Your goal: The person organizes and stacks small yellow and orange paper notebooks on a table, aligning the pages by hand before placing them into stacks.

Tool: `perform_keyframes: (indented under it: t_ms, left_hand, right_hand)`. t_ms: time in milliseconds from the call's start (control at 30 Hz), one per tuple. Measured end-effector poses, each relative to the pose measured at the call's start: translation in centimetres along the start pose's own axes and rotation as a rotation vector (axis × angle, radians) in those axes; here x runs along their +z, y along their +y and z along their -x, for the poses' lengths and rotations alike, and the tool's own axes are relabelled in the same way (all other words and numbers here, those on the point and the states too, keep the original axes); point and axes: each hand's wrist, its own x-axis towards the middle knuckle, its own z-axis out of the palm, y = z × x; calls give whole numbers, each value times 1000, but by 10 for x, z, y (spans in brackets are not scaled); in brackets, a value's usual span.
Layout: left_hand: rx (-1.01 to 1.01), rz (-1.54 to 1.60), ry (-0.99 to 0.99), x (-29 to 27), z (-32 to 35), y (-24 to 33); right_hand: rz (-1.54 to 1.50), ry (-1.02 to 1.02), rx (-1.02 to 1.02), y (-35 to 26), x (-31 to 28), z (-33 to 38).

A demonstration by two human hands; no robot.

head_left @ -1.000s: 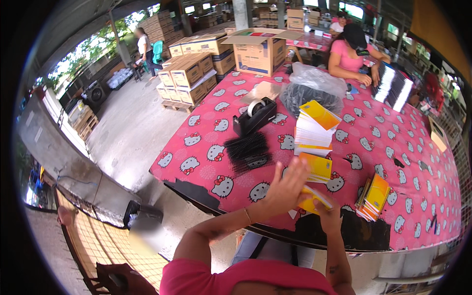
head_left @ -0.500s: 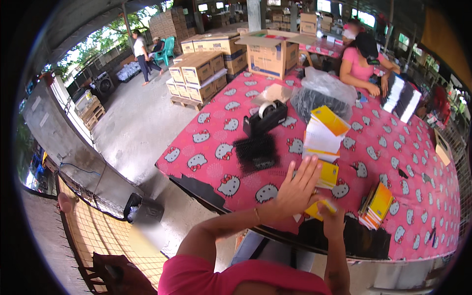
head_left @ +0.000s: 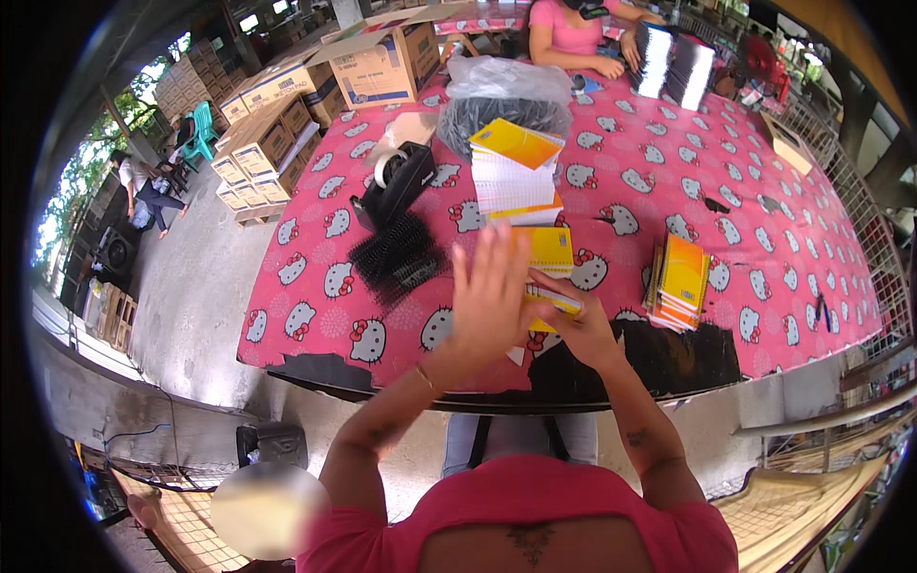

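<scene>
My right hand [head_left: 585,328] grips a small yellow-covered notebook [head_left: 562,300] at the table's near edge, its thumb and fingers closed around one side. Beside it my left hand [head_left: 489,304] is raised with fingers stretched out, slightly blurred; it hides part of the notebooks behind. Just beyond the hands lies another yellow notebook [head_left: 549,248]. Farther off stands a fanned stack of yellow-and-white notebooks [head_left: 516,181]. A bundle of black binding coils [head_left: 396,260] rests left of my left hand. To the right sits a small pile of orange-yellow notebooks [head_left: 680,282].
A black tape dispenser [head_left: 396,186] and a plastic-wrapped black bundle [head_left: 506,100] occupy the table's far left part. Cardboard boxes [head_left: 382,67] rise behind. Across the table, a person in pink [head_left: 573,33] handles black-and-white stacks [head_left: 669,67]. Pliers-like tool [head_left: 822,312] lies at right.
The view has turned to the right, so the table sits more squarely ahead. My left hand looks raised, fingers pointing up. My right hand still holds a yellow notebook.
</scene>
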Motion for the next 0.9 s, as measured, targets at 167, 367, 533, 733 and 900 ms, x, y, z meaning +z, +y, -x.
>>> perform_keyframes:
  t_ms: [167,367,533,733,900]
  left_hand:
    - [161,183,-159,9,66,24]
    - [36,175,-433,4,51,33]
    - [88,174,-317,23,48,17]
    - [195,158,-297,29,39,16]
    - [164,211,-402,23,71,45]
  right_hand:
    - [-147,89,87,8,-3,8]
    - [-143,-17,180,37,-4,18]
    - [-144,-101,174,81,-2,33]
    - [-227,-146,226,94,-6,41]
    - [-97,-111,258,83,-10,34]
